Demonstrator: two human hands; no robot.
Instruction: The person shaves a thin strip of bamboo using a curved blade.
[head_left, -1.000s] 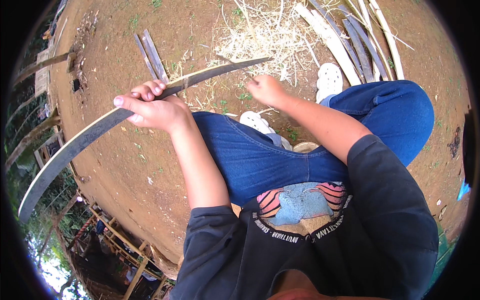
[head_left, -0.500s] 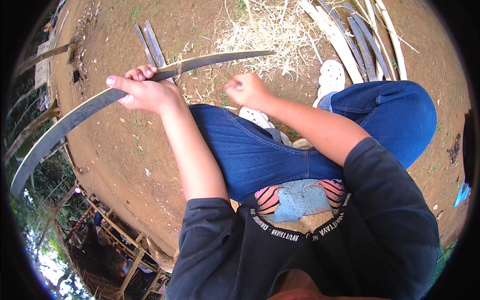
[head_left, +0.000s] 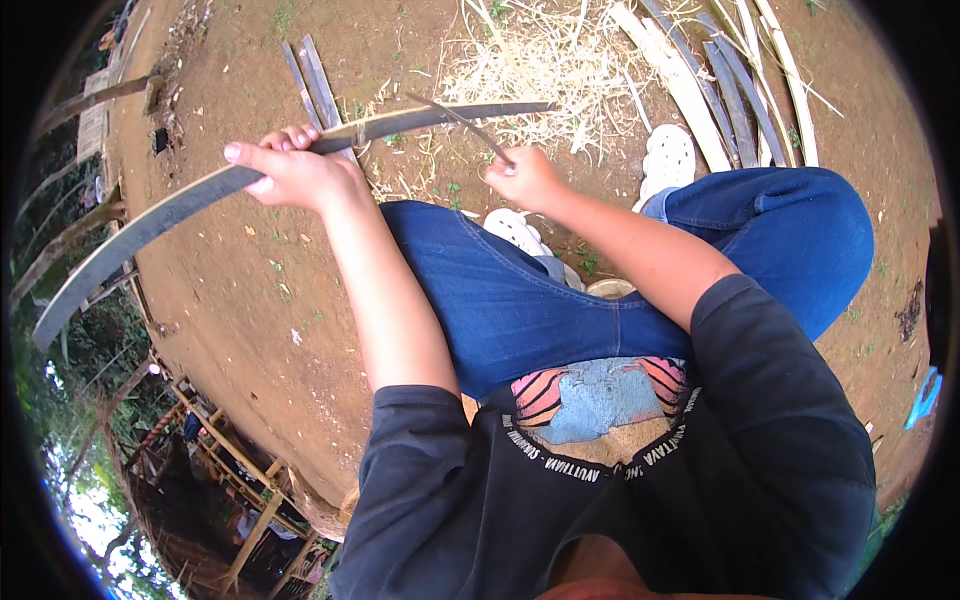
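Note:
A long, curved bamboo strip (head_left: 150,228), dark on its face and pale along one edge, slants from the lower left up to the pile of shavings. My left hand (head_left: 305,178) is wrapped round it near the middle, thumb lying along the strip. In my closed right hand (head_left: 527,180) is a knife (head_left: 455,122) with a narrow dark blade pointing up and left. Its blade crosses over the far part of the strip; whether it touches the strip I cannot tell. The knife's handle is mostly hidden in my fist.
Pale curled shavings (head_left: 545,75) lie heaped on the brown dirt ground ahead. Several long strips (head_left: 735,100) rest at the far right, and two short dark slats (head_left: 318,80) at the far left. My knees in jeans and white clogs (head_left: 668,160) are close to my hands.
The knife's blade, blurred or hidden before, now shows clearly across the strip. My right hand has shifted slightly right. The strip's near end has risen a little in view.

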